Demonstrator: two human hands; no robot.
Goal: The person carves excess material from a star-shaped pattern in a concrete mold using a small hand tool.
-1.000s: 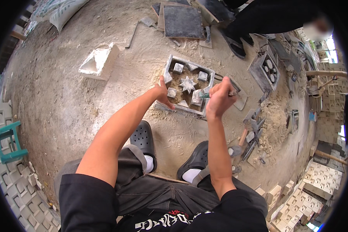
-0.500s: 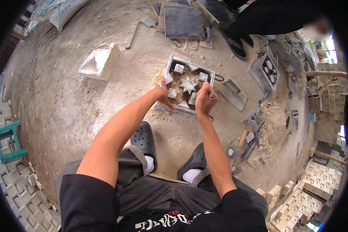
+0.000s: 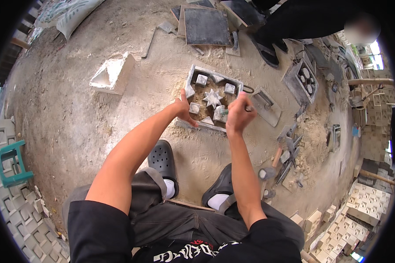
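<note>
A square metal mould (image 3: 217, 72) lies on the dusty ground before me, with a star-shaped block (image 3: 213, 98) at its centre. Small square blocks (image 3: 201, 80) and triangular ones stand around the star, with sandy material between them. My left hand (image 3: 183, 109) rests on the mould's left side, thumb and fingers spread along the wall. At the right side, my right hand (image 3: 241, 114) is closed round a slim tool with a green end (image 3: 224, 112). That end points at the lower right square block (image 3: 219, 113); whether it touches cannot be made out.
A trowel-like float (image 3: 265, 107) lies right of the mould, near a second mould (image 3: 300, 81) with round cores. A hammer (image 3: 267, 171) and loose tools lie by a sand heap (image 3: 316, 136). A pale hollow block (image 3: 113, 74) sits left; another person's leg (image 3: 294, 22) stands behind.
My right hand has shifted right and slightly down, baring more of the lower right square block and the tool's green end. My left hand stays on the mould's left side.
</note>
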